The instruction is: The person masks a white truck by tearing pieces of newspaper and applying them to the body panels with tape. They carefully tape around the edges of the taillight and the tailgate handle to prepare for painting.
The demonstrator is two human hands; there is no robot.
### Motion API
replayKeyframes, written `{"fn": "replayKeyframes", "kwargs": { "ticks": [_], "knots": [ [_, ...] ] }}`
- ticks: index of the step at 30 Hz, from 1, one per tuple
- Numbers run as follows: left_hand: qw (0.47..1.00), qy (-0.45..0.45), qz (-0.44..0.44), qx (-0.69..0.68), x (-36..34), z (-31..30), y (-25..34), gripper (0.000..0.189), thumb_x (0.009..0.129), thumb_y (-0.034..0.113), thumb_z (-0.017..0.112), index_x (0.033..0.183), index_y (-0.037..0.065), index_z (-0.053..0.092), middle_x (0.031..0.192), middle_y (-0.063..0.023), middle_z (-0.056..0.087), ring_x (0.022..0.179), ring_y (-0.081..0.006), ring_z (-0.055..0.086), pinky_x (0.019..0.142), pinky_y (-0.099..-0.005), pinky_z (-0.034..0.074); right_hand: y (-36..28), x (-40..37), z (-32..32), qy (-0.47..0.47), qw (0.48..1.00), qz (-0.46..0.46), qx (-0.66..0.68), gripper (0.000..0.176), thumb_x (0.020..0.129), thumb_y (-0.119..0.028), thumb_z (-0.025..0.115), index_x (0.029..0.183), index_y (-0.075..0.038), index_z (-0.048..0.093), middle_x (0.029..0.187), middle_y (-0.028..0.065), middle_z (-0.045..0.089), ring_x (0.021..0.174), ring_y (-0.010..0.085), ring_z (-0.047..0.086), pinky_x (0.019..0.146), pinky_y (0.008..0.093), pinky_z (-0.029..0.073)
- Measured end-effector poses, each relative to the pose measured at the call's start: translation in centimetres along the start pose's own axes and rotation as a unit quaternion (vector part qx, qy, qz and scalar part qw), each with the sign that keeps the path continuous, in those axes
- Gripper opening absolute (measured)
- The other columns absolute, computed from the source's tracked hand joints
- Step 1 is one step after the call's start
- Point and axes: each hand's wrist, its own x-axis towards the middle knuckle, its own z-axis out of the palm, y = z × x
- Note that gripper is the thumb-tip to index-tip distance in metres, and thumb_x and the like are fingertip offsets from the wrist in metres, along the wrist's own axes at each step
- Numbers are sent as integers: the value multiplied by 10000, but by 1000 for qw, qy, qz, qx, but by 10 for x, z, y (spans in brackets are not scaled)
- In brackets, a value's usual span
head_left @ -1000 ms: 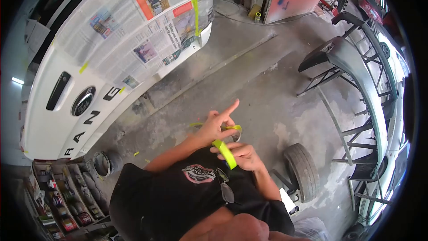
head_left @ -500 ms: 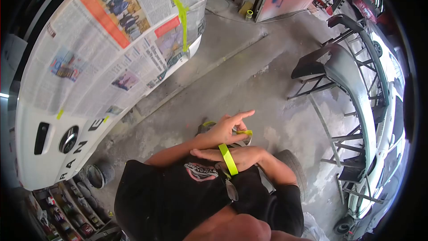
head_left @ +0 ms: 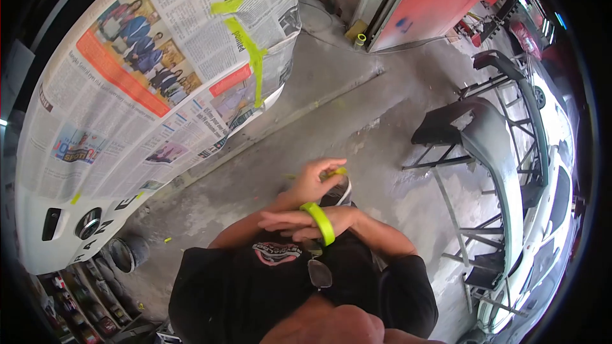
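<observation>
In front of the person's black shirt [head_left: 255, 293], the right hand [head_left: 335, 218] reaches across the chest, fingers straight and open, with the yellow-green tape roll [head_left: 319, 223] worn around it like a bangle. Just beyond, the left hand [head_left: 310, 183] has its fingers loosely curled, the thumb apart from them; a shoe [head_left: 345, 194] shows beside it. Sunglasses [head_left: 320, 273] hang at the collar. Newspaper [head_left: 191, 64], edged with tape strips [head_left: 257, 67], covers much of the white panel [head_left: 33, 242] ahead and left.
</observation>
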Motion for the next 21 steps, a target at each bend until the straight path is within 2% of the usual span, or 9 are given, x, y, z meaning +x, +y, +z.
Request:
{"fn": "replayKeyframes", "kwargs": {
  "ticks": [4, 5, 8, 9, 12, 13, 16, 17, 21],
  "knots": [
    [996, 77, -4, 44, 38, -6, 7, 219, 863, 75, 733, 1075, 21, 724, 911, -97, 700, 789, -177, 603, 752, -304, 506, -11, -55, -46, 7, 993, -14, 117, 753, 1030, -62, 514, 1625, -111, 55, 1669, 132, 173, 1538, 266, 203, 1209, 445, 266],
    [994, 77, -23, 73, 48, 0, 7, 185, 869, 105, 752, 1039, 32, 747, 913, -84, 731, 820, -131, 653, 775, -285, 517, -11, -66, -56, 4, 991, -13, 130, 753, 1043, -133, 525, 1627, -123, 50, 1664, 138, 184, 1534, 278, 208, 1212, 455, 248],
    [997, 49, -54, 29, 79, 34, -16, 193, 872, 123, 755, 1045, 39, 746, 926, -80, 735, 840, -133, 663, 782, -286, 520, -14, -86, -102, -45, 987, -7, 154, 741, 1057, -211, 500, 1626, -112, 35, 1661, 153, 184, 1532, 278, 212, 1215, 435, 240],
    [991, 43, -119, -49, 94, 43, -9, 217, 887, 137, 742, 1074, 26, 723, 948, -89, 722, 871, -164, 672, 809, -307, 520, -22, -95, -117, -73, 985, 15, 156, 748, 1067, -295, 478, 1624, -102, 18, 1656, 168, 190, 1525, 280, 234, 1214, 415, 240],
    [995, 31, -95, -4, 134, 67, -35, 232, 878, 137, 755, 1092, 52, 736, 945, -61, 739, 870, -118, 665, 796, -285, 524, -22, -123, -170, -172, 972, -11, 159, 720, 1077, -180, 454, 1624, -114, -10, 1661, 186, 164, 1541, 299, 176, 1223, 418, 217],
    [994, 27, -105, 1, 149, 77, -33, 227, 889, 145, 747, 1086, 35, 721, 948, -83, 731, 859, -160, 674, 811, -305, 525, -33, -131, -188, -200, 978, -23, 55, 722, 1081, -185, 443, 1620, -105, -32, 1660, 191, 160, 1534, 287, 200, 1219, 388, 231],
    [986, 69, -151, -15, 187, 99, -38, 219, 877, 137, 759, 1068, 39, 722, 931, -77, 732, 861, -153, 674, 808, -304, 525, -54, -153, -212, -182, 970, 33, 155, 719, 1083, -192, 435, 1615, -86, -36, 1658, 193, 159, 1532, 274, 202, 1222, 390, 231],
    [982, 66, -175, -2, 198, 102, -33, 201, 871, 124, 762, 1052, 45, 725, 921, -67, 733, 861, -160, 682, 802, -309, 527, -59, -159, -221, -185, 972, 9, 142, 667, 1098, -221, 384, 1616, -88, -15, 1635, 192, 226, 1516, 281, 255, 1219, 389, 240],
    [974, 111, -189, 59, 219, 113, -26, 187, 857, 92, 763, 1036, 55, 727, 939, -81, 737, 874, -221, 699, 792, -335, 533, -47, -172, -247, -257, 940, -22, 223, 672, 1100, -287, 387, 1616, -75, 12, 1611, 200, 268, 1520, 273, 239, 1232, 380, 200]
  ]
}}
